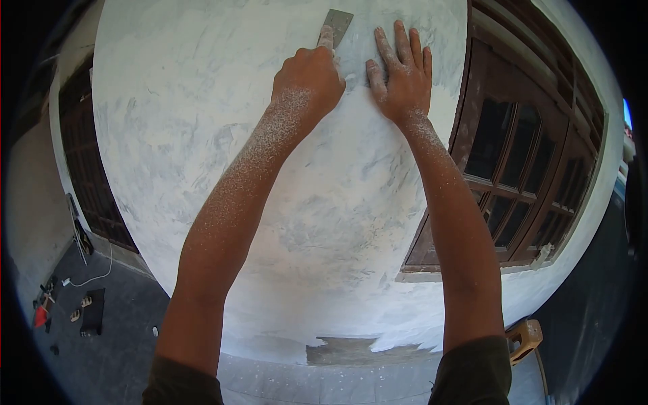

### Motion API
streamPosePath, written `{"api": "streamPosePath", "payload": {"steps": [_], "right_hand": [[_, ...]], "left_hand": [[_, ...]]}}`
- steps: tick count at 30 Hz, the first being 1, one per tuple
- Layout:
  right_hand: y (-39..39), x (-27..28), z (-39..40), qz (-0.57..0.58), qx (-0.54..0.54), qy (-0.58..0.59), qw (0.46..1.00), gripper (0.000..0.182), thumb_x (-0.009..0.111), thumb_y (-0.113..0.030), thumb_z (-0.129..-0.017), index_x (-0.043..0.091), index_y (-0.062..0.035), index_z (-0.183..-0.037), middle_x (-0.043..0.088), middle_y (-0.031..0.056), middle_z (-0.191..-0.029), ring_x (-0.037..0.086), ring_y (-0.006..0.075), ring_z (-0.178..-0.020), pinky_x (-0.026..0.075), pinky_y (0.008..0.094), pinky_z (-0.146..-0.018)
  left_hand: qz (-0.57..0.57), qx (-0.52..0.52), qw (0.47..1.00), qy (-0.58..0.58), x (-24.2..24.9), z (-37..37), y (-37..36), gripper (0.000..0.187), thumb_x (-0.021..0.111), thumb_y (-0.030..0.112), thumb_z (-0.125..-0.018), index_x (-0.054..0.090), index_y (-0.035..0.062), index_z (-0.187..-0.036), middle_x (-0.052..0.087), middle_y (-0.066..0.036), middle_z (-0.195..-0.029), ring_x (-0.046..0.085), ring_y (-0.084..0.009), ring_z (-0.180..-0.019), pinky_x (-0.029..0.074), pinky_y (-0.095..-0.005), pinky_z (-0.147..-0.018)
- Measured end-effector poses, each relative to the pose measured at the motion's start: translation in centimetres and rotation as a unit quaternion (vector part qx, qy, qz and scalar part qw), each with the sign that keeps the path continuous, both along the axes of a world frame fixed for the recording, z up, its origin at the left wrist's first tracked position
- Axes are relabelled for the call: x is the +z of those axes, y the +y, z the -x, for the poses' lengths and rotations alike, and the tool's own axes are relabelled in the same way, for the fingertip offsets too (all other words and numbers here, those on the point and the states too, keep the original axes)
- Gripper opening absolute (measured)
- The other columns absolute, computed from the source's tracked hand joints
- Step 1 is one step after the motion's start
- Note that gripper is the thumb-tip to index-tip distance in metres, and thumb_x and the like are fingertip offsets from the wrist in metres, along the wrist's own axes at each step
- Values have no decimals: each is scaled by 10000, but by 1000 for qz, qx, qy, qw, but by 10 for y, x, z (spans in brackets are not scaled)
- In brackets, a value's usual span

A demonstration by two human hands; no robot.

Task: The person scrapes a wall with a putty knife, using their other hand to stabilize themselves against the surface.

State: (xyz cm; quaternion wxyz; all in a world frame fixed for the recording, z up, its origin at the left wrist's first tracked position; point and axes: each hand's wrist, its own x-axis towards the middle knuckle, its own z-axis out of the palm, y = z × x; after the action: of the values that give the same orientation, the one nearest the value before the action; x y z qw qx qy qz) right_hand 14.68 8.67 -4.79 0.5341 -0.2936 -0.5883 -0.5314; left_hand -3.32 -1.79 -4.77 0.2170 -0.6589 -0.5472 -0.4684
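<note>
Overhead, left hand [307, 81] gripping dusty grey scraper [335, 28], right hand [399, 71] flat on wall [202, 101]

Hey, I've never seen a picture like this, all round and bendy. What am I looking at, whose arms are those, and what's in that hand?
One camera, worn on a person's head, took this; its wide lens bends the edges. The two bare arms are that person's own, speckled with white dust. The left hand grips a flat metal scraper whose blade is pressed to a patchy white wall. The right hand lies flat on the wall, fingers spread, holding nothing. A dark wooden window is to the right, a small stool below it, and tools lie on the floor at left.
</note>
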Motion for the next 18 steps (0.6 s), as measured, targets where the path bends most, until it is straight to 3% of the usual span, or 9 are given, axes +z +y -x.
{"api": "streamPosePath", "payload": {"steps": [3, 6, 7, 10, 13, 16, 18], "right_hand": [[0, 0, 1, 0, 0, 4, 1000, 572, 579, -407, -988, 488, -292, -1540, 319, 56, -1674, 226, 304, -1562, 113, 505, -1279], [-2, 1, 1, 1, -1, 1, 1000, 584, 594, -401, -976, 487, -294, -1540, 321, 56, -1673, 230, 300, -1561, 112, 508, -1279], [-1, 0, 1, 0, -2, -1, 1000, 584, 594, -401, -976, 487, -294, -1540, 321, 56, -1673, 230, 300, -1561, 112, 508, -1279], [-1, 1, 0, -4, 3, -1, 1000, 594, 586, -418, -967, 486, -287, -1538, 334, 72, -1663, 233, 296, -1559, 115, 516, -1280], [1, 1, -1, -2, 15, 1, 1000, 597, 606, -404, -962, 490, -300, -1538, 326, 55, -1671, 242, 295, -1558, 114, 506, -1280], [4, -1, -3, -16, 21, -10, 1000, 592, 608, -407, -960, 500, -298, -1532, 337, 59, -1666, 246, 298, -1556, 118, 510, -1279], [4, 2, -3, -21, 17, -13, 1000, 592, 617, -404, -954, 509, -295, -1526, 344, 59, -1662, 251, 299, -1555, 121, 509, -1278]], "left_hand": [[-59, -14, 998, 2, -12, 6, 11, 590, 526, 251, -1017, 394, 95, -1571, 718, -254, -1125, 710, -401, -1067, 559, -511, -982], [-68, -17, 997, -21, 21, -7, 12, 587, 524, 263, -1018, 402, 96, -1567, 717, -256, -1130, 705, -409, -1075, 556, -512, -986], [-51, -20, 998, -1, 36, -8, 13, 676, 613, 198, -945, 381, 8, -1551, 702, -247, -1159, 704, -367, -1106, 582, -468, -942], [-67, -43, 997, -13, 49, -12, 17, 657, 616, 201, -939, 408, -2, -1528, 701, -254, -1160, 701, -373, -1111, 580, -472, -947], [-57, -21, 998, -34, 18, -19, 12, 605, 535, 268, -1008, 398, 62, -1559, 702, -260, -1181, 689, -426, -1107, 545, -511, -1004], [-58, -17, 998, -26, -17, -20, 9, 624, 548, 284, -1002, 388, 52, -1559, 697, -261, -1188, 690, -431, -1100, 552, -506, -988], [-58, -19, 997, -44, -3, -25, 11, 619, 551, 284, -998, 398, 50, -1551, 698, -259, -1186, 687, -432, -1104, 551, -508, -985]]}}
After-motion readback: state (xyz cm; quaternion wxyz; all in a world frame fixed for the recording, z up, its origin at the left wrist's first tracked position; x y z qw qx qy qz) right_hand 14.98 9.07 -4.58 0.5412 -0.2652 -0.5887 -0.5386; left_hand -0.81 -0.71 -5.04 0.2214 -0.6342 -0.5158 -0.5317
